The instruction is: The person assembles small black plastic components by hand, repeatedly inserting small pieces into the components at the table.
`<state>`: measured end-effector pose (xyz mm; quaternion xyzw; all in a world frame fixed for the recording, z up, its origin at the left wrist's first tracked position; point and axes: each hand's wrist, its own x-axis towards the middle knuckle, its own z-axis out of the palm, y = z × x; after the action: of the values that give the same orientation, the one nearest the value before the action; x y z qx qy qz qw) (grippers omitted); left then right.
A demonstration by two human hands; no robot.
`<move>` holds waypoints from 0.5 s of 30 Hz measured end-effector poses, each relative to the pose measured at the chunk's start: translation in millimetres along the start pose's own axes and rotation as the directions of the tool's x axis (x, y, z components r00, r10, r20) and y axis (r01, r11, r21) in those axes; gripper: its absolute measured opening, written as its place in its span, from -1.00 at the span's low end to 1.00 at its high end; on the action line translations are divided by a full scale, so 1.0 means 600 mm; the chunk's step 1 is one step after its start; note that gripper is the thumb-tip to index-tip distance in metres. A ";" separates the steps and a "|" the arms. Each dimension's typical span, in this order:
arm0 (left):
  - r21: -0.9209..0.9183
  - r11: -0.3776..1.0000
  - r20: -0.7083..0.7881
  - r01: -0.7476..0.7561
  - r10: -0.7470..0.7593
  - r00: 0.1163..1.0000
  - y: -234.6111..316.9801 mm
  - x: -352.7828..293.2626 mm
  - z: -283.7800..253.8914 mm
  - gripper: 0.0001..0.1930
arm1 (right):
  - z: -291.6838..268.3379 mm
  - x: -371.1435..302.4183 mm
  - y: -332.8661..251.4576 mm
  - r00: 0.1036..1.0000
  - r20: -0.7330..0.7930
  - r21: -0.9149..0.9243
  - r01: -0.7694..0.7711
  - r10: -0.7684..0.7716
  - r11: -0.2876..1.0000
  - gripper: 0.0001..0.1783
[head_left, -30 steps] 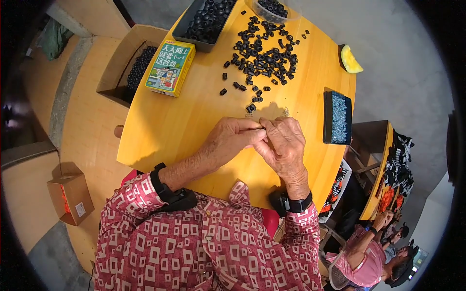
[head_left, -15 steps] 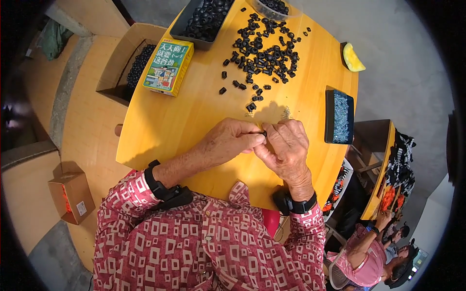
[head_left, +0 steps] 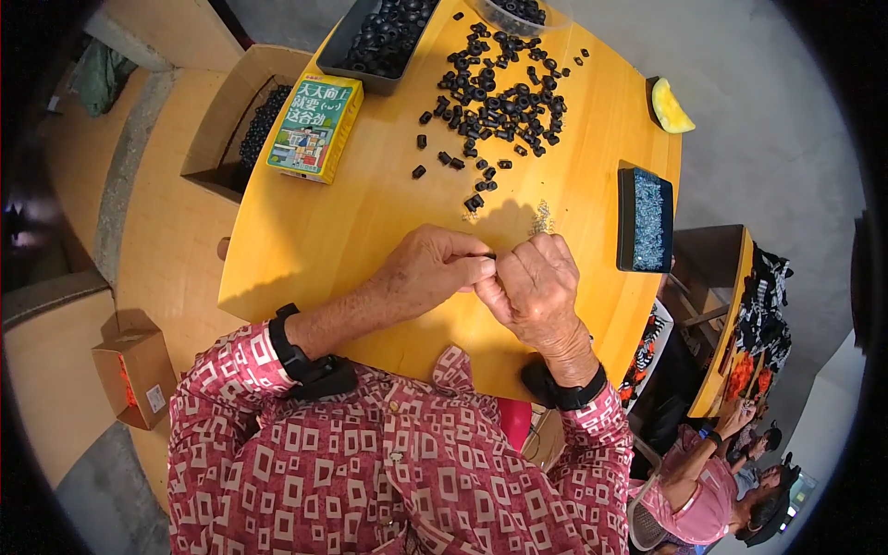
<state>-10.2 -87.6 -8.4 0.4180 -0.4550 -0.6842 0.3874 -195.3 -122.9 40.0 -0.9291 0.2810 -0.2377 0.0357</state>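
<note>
My left hand (head_left: pixel 433 266) pinches a small black plastic part (head_left: pixel 488 255) between thumb and forefinger, over the near side of the yellow table (head_left: pixel 361 222). Right against it, my right hand (head_left: pixel 538 285) is closed with its fingertips at the part. Whatever those fingers hold is hidden. Beyond my hands lie many loose black plastic parts (head_left: pixel 504 111), short and tube-like. Two small scatterings of tiny silvery pieces (head_left: pixel 542 218) lie just past my fingers. A black tray (head_left: pixel 627 242) of small blue-grey pieces stands to the right.
At the far left are a green-yellow carton (head_left: pixel 319 129) and a dark bin (head_left: pixel 368 78) of round black parts. A clear tub (head_left: pixel 555 20) and a yellow fruit slice (head_left: pixel 670 107) sit farther back. Cardboard boxes (head_left: pixel 208 166) stand left of the table. Another person (head_left: pixel 694 490) works at lower right.
Both hands have shifted slightly left and stay together. The right hand has turned a little, and less of the black part shows between the fingers.
</note>
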 end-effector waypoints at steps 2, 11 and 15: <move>-0.052 0.998 0.063 0.023 -0.020 0.998 0.000 0.000 -0.008 -0.72 | -0.001 0.001 0.000 1.000 0.001 -0.001 -0.012 0.012 1.000 -0.76; -0.190 0.960 0.048 0.207 -0.201 0.978 0.026 -0.011 -0.004 -0.57 | -0.009 0.002 0.004 0.996 -0.068 0.056 -0.062 0.066 0.996 -0.78; -0.224 0.965 0.025 0.139 -0.137 0.990 0.024 -0.013 -0.004 -0.56 | -0.007 0.004 0.005 0.994 -0.091 0.043 -0.064 0.067 0.997 -0.79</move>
<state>-3.2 -85.2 6.4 0.3991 -0.3462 -0.7585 0.3815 -196.9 -126.6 44.2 -0.9066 0.3078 -0.2845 0.0489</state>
